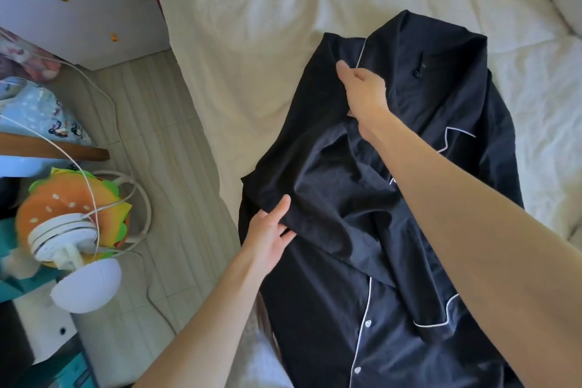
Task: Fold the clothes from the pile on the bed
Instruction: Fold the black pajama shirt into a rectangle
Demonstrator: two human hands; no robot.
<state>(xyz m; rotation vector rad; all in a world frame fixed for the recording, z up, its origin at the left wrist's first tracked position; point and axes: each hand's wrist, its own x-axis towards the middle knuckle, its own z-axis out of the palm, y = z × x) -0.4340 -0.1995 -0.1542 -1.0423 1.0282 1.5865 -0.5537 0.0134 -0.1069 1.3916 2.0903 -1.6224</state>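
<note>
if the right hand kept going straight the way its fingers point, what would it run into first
Likely nothing solid. The right hand points up and left in the picture, past the dark shirt it grips near the collar. Beyond the shirt's edge lies only the bare white bed sheet. Its height above the sheet is unclear.

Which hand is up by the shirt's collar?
The right hand. It reaches across to pinch the dark shirt beside the white-piped collar. The left hand is lower down, gripping the shirt's folded side edge near the mattress edge.

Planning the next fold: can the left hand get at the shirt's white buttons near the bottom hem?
Probably yes: the buttons lie uncovered just below the left hand, though its fingers grip the dark shirt.
</note>
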